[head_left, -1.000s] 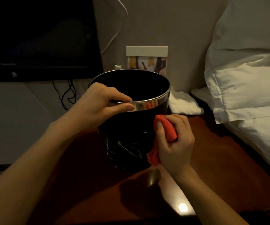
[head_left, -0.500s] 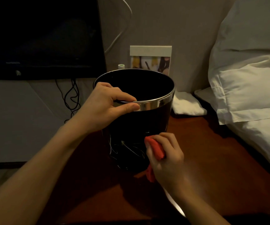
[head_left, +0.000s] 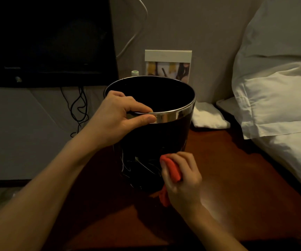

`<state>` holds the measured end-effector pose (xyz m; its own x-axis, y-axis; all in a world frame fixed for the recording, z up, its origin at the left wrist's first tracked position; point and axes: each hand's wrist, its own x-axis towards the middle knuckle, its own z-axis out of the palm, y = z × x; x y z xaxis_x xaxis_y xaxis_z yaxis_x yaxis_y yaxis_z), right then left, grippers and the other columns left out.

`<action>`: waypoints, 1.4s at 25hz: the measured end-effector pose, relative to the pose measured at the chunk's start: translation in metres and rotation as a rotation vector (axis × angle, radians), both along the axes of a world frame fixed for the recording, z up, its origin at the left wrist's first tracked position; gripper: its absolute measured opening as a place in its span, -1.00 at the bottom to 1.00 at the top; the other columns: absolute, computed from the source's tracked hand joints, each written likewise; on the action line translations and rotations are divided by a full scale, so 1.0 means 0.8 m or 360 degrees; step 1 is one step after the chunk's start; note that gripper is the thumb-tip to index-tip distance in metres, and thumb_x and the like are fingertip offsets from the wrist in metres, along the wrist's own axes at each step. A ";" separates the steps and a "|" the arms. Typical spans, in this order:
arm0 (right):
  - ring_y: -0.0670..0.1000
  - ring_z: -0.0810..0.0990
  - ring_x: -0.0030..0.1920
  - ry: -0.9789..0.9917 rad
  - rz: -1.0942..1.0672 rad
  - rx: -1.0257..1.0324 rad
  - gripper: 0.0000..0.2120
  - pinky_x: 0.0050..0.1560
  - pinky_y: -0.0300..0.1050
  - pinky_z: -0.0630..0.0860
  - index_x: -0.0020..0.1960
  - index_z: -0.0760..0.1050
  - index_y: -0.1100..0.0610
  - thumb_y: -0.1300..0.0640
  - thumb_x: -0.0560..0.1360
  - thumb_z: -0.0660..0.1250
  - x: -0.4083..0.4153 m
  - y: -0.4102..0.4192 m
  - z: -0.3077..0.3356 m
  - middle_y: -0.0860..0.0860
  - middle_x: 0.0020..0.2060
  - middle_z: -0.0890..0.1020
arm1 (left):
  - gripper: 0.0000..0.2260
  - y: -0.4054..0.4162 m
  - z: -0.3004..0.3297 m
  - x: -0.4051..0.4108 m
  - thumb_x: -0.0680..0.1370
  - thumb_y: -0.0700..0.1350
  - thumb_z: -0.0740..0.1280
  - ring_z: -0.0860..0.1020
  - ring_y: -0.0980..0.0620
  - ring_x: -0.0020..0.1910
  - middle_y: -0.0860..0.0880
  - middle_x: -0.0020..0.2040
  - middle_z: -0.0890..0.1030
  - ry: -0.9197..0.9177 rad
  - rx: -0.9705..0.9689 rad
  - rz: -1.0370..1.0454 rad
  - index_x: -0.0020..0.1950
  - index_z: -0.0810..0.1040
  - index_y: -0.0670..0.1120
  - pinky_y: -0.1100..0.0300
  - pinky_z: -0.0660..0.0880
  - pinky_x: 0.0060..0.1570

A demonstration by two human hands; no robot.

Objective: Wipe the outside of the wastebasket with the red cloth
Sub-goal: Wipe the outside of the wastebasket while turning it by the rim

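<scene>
A black wastebasket (head_left: 149,142) with a shiny silver rim stands upright on a dark red-brown table (head_left: 236,178). My left hand (head_left: 117,118) grips the near left part of the rim, thumb outside and fingers over the edge. My right hand (head_left: 182,180) holds a bunched red cloth (head_left: 171,171) and presses it against the lower right of the basket's outer wall, close to the base. A tail of the cloth hangs below my palm.
White pillows (head_left: 276,98) lie along the right side. A folded white towel (head_left: 209,115) sits behind the basket, with a photo card (head_left: 167,66) and a small bottle cap (head_left: 134,73) against the wall. A dark screen (head_left: 46,40) and cables (head_left: 79,109) are at the left.
My right hand has slid the red cloth down the basket's side from just under the rim to near the base. The left hand has kept its grip on the rim.
</scene>
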<state>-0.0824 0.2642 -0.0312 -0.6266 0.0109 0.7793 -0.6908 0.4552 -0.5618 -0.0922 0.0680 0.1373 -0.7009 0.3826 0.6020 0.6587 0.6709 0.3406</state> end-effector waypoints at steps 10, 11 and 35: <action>-0.18 0.50 0.03 0.0251 -0.0090 -0.0094 -0.76 0.05 -0.47 0.38 0.10 0.63 0.31 0.17 0.52 0.43 -0.010 -0.004 0.062 0.10 0.05 0.56 | -0.88 0.001 0.001 0.001 0.44 0.20 0.33 0.47 0.39 -0.06 0.32 -0.15 0.55 0.0024 -0.0006 -0.0002 -0.05 0.48 0.32 0.49 0.17 0.11; -0.19 0.49 0.03 0.0180 -0.0036 -0.0039 -0.75 0.02 -0.45 0.40 0.12 0.62 0.28 0.13 0.53 0.41 -0.006 -0.005 0.045 0.05 0.07 0.55 | -0.88 0.001 0.001 0.001 0.44 0.22 0.30 0.47 0.39 -0.06 0.32 -0.15 0.55 0.0028 0.0002 -0.0007 -0.05 0.48 0.32 0.49 0.17 0.11; -0.13 0.51 -0.02 0.0189 -0.0190 -0.0315 -0.89 0.08 -0.39 0.35 0.04 0.58 0.29 0.24 0.57 0.37 -0.036 0.017 0.098 0.13 -0.04 0.59 | -0.89 -0.001 -0.004 -0.004 0.45 0.20 0.30 0.52 0.19 -0.05 0.32 -0.16 0.56 0.0087 0.0039 -0.0015 -0.04 0.49 0.31 0.43 0.18 0.19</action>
<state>-0.1115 0.2778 0.0473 -0.5162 0.2388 0.8225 -0.7051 0.4266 -0.5664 -0.0954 0.0670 0.1338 -0.6633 0.3735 0.6485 0.6830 0.6564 0.3205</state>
